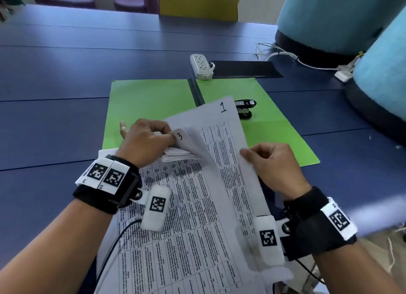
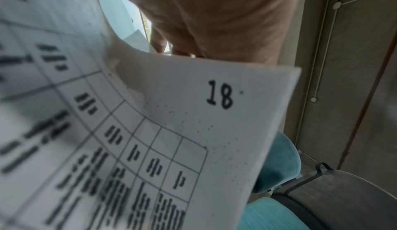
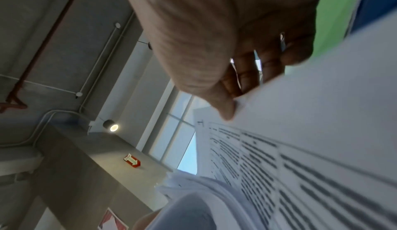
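Note:
A stack of printed sheets (image 1: 180, 217) with tables of text is held above the near table edge. My left hand (image 1: 145, 140) grips the stack's top corners, thumb bending back a sheet marked 3 (image 1: 179, 136). In the left wrist view a page marked 18 (image 2: 219, 96) faces the camera below my left hand (image 2: 214, 21). My right hand (image 1: 272, 162) pinches the right edge of the sheet marked 1 (image 1: 226, 126), lifted away from the stack. In the right wrist view my right hand's thumb (image 3: 223, 108) presses on that sheet (image 3: 311, 114).
An open green folder (image 1: 149, 100) lies on the blue table (image 1: 66, 74) beyond the sheets, with a black stapler (image 1: 245, 108) on its right half. Behind are a white power strip (image 1: 201, 66), a black mat (image 1: 243, 69), white cables and teal chairs (image 1: 329, 17).

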`<state>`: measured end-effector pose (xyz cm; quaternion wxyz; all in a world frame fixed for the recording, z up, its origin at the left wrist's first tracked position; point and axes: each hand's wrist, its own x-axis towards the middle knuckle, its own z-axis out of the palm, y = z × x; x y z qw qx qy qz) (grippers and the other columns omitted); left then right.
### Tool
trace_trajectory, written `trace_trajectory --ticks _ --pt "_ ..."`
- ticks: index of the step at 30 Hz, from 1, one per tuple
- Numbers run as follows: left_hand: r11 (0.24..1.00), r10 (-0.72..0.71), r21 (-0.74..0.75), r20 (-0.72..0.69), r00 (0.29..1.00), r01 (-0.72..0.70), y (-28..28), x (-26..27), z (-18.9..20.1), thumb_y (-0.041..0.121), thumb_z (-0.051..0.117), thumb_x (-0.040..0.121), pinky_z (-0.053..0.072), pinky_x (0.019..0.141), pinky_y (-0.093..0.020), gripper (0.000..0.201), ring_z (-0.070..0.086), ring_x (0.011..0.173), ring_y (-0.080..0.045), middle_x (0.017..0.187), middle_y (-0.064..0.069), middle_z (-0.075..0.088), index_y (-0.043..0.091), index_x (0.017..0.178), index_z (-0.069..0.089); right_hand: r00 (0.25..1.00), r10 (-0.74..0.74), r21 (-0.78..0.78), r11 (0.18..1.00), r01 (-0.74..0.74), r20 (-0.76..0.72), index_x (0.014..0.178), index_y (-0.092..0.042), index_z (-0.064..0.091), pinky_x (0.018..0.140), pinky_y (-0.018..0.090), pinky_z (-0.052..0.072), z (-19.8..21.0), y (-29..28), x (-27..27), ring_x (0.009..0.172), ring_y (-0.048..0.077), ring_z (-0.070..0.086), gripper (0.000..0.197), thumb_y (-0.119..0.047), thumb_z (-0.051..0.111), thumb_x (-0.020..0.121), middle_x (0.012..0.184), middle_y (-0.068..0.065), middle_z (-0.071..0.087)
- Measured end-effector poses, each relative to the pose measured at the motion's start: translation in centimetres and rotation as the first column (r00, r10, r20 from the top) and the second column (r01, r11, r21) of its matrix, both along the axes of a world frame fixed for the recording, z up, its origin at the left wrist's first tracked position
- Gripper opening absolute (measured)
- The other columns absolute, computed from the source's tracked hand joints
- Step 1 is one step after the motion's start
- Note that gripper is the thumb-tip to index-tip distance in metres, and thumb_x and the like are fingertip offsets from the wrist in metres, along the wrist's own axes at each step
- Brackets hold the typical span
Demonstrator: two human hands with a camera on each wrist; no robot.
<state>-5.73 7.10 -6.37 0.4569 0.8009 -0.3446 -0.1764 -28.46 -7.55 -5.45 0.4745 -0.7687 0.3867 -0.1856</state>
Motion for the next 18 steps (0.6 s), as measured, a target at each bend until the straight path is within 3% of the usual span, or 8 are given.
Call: trace_trajectory --ticks 2,5,7,8,10,13,16,18 --pt "0.999 0.034 0.023 0.044 0.998 -0.035 -0.1 0.0 -0.2 0.02 0.073 0.079 -0.02 0.117 -0.057 0.016 0.05 0.09 0.024 0.07 0.017 0.069 0.028 0.065 0.071 0.993 0.09 0.024 0.996 -0.088 -0.074 0.078 -0.013 0.074 0.061 0.024 0.053 0.3 0.7 -0.1 0.058 0.007 0.062 0.016 -0.023 0.07 0.091 0.067 -0.007 0.072" --pt "0.998 0.049 0.04 0.051 0.998 -0.051 -0.3 0.0 -0.2 0.014 0.071 0.081 -0.025 0.115 -0.051 0.023 0.046 0.114 0.014 0.078 0.021 0.072 0.026 0.061 0.07 0.999 0.002 -0.026 1.0 -0.003 -0.045 0.054 -0.017 0.063 0.043 0.017 0.033 0.7 0.2 -0.4 0.039 -0.001 0.036 0.039 -0.016 0.066 0.093 0.042 -0.017 0.05" --pt "0.999 0.043 0.006 0.008 0.999 -0.043 -0.2 0.0 -0.3 0.011 0.07 0.081 -0.007 0.12 -0.048 0.025 0.049 0.105 0.016 0.078 0.023 0.072 0.025 0.059 0.069 0.99 -0.135 -0.149 0.979 0.14 0.043 0.051 -0.014 0.063 0.043 0.019 0.027 2.3 -2.0 -1.1 0.041 0.0 0.03 0.039 -0.018 0.071 0.088 0.047 -0.014 0.044" --pt "0.999 0.034 -0.027 -0.031 0.999 -0.035 -0.1 0.0 -0.3 0.01 0.07 0.08 0.016 0.118 -0.042 0.023 0.053 0.092 0.014 0.079 0.015 0.075 0.021 0.061 0.07 0.979 -0.184 -0.215 0.956 0.198 0.084 0.056 -0.011 0.066 0.043 0.019 0.029 3.7 -3.6 -1.6 0.043 0.0 0.032 0.032 -0.019 0.075 0.085 0.051 -0.01 0.047" --pt "0.996 0.005 -0.083 -0.106 0.994 -0.014 -0.2 0.0 -0.4 0.007 0.071 0.08 0.046 0.079 -0.026 0.015 0.055 0.067 -0.003 0.078 -0.009 0.074 0.008 0.065 0.07 0.952 -0.279 -0.352 0.885 0.305 0.124 0.071 -0.006 0.071 0.042 0.013 0.033 7.5 -6.8 -2.8 0.042 -0.002 0.038 0.022 -0.024 0.08 0.08 0.051 -0.01 0.055" --pt "0.996 -0.016 -0.094 -0.131 0.991 0.003 -0.4 0.1 -0.8 0.002 0.071 0.08 0.038 0.047 -0.016 0.017 0.046 0.052 -0.01 0.06 -0.007 0.061 0.001 0.064 0.068 0.911 -0.403 -0.519 0.762 0.387 0.087 0.076 -0.013 0.07 0.047 0.015 0.04 14.4 -11.2 -4.8 0.044 -0.002 0.046 0.032 -0.045 0.076 0.073 0.056 -0.009 0.061" --pt "0.993 -0.032 -0.116 -0.164 0.986 0.013 -0.6 0.1 -1.0 0.0 0.071 0.079 0.04 0.047 -0.016 0.021 0.05 0.053 -0.011 0.057 -0.004 0.063 0.007 0.06 0.069 0.891 -0.454 -0.728 0.614 0.307 -0.008 0.069 -0.018 0.062 0.074 0.04 0.052 19.7 -14.2 -5.8 0.07 0.025 0.059 0.035 -0.053 0.057 0.07 0.085 0.016 0.068" --pt "0.988 -0.046 -0.152 -0.215 0.976 0.013 -0.5 0.2 -1.2 0.007 0.075 0.075 0.043 0.058 -0.024 0.017 0.054 0.06 -0.017 0.063 -0.009 0.066 0.015 0.06 0.073 0.873 -0.472 -0.837 0.521 0.164 -0.123 0.073 -0.015 0.06 0.08 0.044 0.052 21.7 -14.1 -5.5 0.079 0.035 0.063 0.036 -0.049 0.048 0.077 0.087 0.021 0.068"
